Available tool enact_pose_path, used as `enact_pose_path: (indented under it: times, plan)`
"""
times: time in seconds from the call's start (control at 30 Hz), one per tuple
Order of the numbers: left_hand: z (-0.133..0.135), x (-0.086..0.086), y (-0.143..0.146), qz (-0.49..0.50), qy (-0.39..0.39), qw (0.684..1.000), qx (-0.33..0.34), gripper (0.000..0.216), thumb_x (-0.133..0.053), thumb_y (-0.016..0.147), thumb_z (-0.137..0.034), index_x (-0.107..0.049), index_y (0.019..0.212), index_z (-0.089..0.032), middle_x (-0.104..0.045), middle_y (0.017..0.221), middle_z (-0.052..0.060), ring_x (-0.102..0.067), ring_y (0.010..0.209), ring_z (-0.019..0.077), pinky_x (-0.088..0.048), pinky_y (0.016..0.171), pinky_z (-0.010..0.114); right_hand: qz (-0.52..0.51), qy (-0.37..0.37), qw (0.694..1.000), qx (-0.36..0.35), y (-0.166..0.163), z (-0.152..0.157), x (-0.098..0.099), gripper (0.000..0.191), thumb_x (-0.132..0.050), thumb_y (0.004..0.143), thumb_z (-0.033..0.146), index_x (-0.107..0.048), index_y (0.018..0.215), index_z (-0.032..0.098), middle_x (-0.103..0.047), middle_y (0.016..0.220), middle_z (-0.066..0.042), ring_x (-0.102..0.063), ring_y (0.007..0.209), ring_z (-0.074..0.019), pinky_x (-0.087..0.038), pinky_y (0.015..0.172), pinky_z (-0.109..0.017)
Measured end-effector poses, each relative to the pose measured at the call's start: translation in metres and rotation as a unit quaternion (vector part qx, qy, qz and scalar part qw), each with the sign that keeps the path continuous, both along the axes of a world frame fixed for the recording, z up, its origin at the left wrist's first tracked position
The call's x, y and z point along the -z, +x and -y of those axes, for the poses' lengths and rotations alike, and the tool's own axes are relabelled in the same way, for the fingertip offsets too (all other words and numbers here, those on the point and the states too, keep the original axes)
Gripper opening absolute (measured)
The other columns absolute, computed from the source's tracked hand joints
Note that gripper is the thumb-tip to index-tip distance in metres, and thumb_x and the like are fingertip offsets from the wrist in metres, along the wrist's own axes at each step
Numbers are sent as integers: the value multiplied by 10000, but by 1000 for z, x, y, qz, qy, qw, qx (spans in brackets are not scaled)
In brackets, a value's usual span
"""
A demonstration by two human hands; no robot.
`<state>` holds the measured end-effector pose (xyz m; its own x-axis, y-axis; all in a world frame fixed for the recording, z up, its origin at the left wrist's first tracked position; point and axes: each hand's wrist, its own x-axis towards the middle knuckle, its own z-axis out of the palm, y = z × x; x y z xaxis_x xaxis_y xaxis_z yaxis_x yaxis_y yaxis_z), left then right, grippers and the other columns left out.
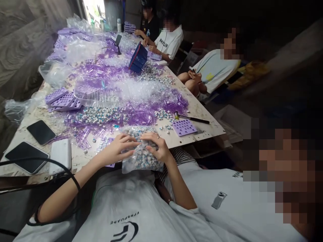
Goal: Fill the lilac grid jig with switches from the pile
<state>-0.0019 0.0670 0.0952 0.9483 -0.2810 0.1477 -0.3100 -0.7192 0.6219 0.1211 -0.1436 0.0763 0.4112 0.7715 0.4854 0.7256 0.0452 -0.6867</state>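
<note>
My left hand (118,148) and my right hand (158,148) both grip a clear plastic bag (141,162) stuffed with small white and blue-grey pieces. The bag hangs over the near edge of the table (207,131), just above my white shirt. My fingers pinch the bag's upper part from both sides. On the tabletop just beyond it lie more loose pieces of the same kind (101,114), mixed with clear purple plastic strips (141,117).
A small hammer (192,118) and a purple grid plate (184,127) lie to the right. On the left are stacked purple trays (63,99), two dark phones (40,131), a white power bank (60,153). A blue basket (138,57) sits farther back; several people line the table's right side, one close beside me.
</note>
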Motion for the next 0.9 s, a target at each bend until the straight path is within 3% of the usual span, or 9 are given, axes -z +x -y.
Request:
enact_pose_path:
  times: [0.2, 0.4, 0.47, 0.67, 0.9]
  plan:
    - [9, 22, -1, 67, 5, 997, -44, 294, -443, 1019, -329, -681, 1184, -278, -680, 1077, 67, -522, 1039, 227, -361, 960, 405, 66, -13, 997, 32, -3, -5, 11, 171, -623, 946, 295, -714, 1083, 251, -670, 1052, -70, -622, 1076, -223, -473, 982, -410]
    - [-2, 22, 5, 14, -158, 987, -36, 337, -434, 1007, -406, -702, 1023, -201, -617, 936, 81, -545, 939, 213, -435, 871, 346, 46, -54, 997, 8, 0, -8, 12, 210, -528, 1000, 305, -722, 971, 231, -646, 875, -50, -584, 895, -212, -438, 883, -400]
    - [-4, 21, 9, -10, -180, 983, -21, 353, -422, 1007, -427, -687, 1007, -194, -600, 952, 79, -533, 956, 215, -429, 894, 348, 20, -53, 998, -9, 2, -9, 10, 267, -495, 1014, 349, -717, 937, 224, -619, 844, -43, -556, 865, -205, -427, 858, -384]
    - [-10, 20, 14, -52, -124, 990, 37, 430, -345, 1017, -475, -663, 946, -195, -585, 975, 79, -489, 975, 224, -352, 965, 369, 37, -64, 995, -69, 6, -17, 13, 388, -425, 1037, 414, -672, 820, 206, -576, 768, -28, -515, 807, -191, -370, 845, -377]
    - [-15, 19, 10, -84, -118, 989, 39, 478, -374, 977, -576, -665, 870, -212, -564, 927, 66, -477, 959, 241, -346, 954, 379, 54, -59, 992, -101, 3, -27, 17, 443, -473, 1012, 470, -656, 703, 212, -545, 695, -5, -498, 756, -178, -347, 823, -373]
